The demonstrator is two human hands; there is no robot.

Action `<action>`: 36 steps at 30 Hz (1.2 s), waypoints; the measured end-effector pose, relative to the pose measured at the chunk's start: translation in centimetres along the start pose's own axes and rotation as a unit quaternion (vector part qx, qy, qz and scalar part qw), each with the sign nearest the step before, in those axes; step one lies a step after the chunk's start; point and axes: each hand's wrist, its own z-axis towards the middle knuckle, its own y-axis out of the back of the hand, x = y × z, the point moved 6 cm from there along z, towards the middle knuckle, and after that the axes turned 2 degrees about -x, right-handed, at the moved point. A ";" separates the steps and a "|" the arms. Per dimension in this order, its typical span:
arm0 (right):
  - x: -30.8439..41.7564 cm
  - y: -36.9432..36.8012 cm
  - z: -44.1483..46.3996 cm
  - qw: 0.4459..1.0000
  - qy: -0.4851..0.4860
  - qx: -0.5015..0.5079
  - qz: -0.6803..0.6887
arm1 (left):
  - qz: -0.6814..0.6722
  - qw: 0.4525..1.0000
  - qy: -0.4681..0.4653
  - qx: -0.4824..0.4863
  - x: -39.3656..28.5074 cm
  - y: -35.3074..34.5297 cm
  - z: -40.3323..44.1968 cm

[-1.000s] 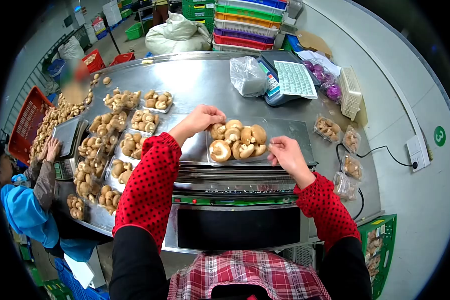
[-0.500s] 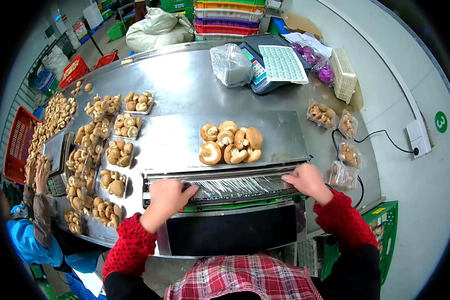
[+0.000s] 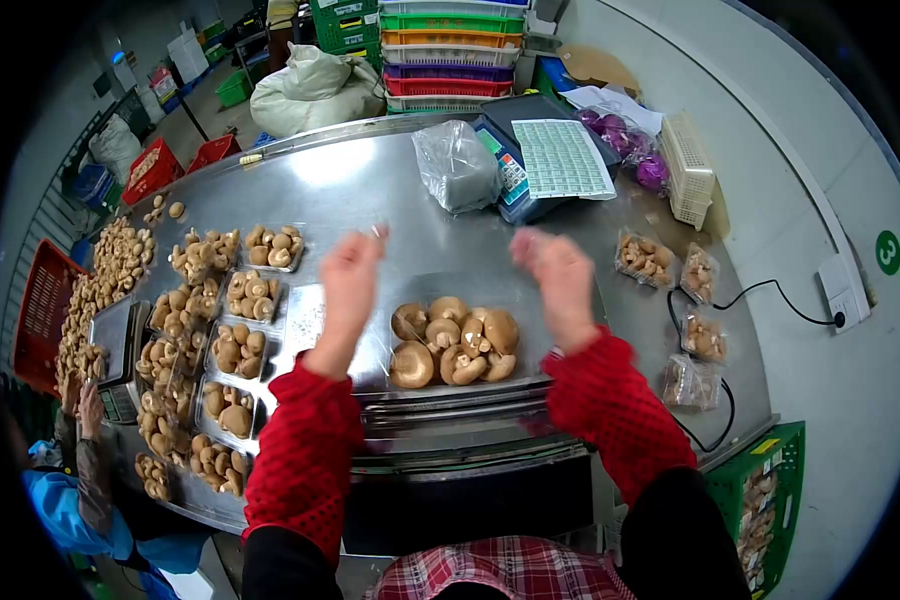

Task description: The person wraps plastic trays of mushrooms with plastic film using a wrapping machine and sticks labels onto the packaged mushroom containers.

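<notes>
A tray of brown mushrooms [image 3: 454,342] sits on the metal plate of the wrapping machine [image 3: 470,405]. My left hand [image 3: 348,290] is raised beyond its left side, closed in a pinch. On the far right side of the tray, my right hand [image 3: 560,278] is closed the same way, blurred by motion. Clear plastic film, barely visible, runs between my hands and over the mushrooms; its edges are hard to make out. The machine's roller lies in front of the tray, under my red sleeves.
Several open trays of mushrooms [image 3: 238,350] stand at the left, by a scale [image 3: 115,340] and a loose mushroom pile [image 3: 110,265]. A co-worker's hands [image 3: 88,400] are there. Wrapped packs [image 3: 645,258] and a black cable lie right; a labelled scale [image 3: 530,190] and bag [image 3: 457,165] stand behind.
Both hands have moved from the machine's roller away from me, past the mushroom tray, drawing the film over it. My view has shifted slightly.
</notes>
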 end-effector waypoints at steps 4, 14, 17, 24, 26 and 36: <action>-4.3 -0.3 -2.1 0.947 0.046 0.106 -0.301 | 0.108 0.985 0.064 0.121 3.5 -2.3 -4.1; 5.5 -2.2 -7.9 0.822 -0.271 0.430 -0.257 | 0.007 0.903 0.286 0.320 -2.7 0.7 -12.2; 9.0 -1.3 -15.4 0.763 -0.207 0.540 -0.288 | -0.066 0.888 0.299 0.344 -7.3 1.7 -21.5; 2.3 6.8 -23.6 0.850 -0.417 0.235 -0.222 | -0.017 0.907 0.412 0.090 -0.7 5.7 -30.6; 2.2 10.2 -24.7 0.894 -0.397 0.130 -0.162 | -0.117 0.919 0.367 -0.087 -1.0 9.8 -29.7; 0.3 8.7 -29.6 0.965 -0.220 -0.063 -0.126 | -0.195 0.948 0.214 -0.133 -2.1 7.3 -33.0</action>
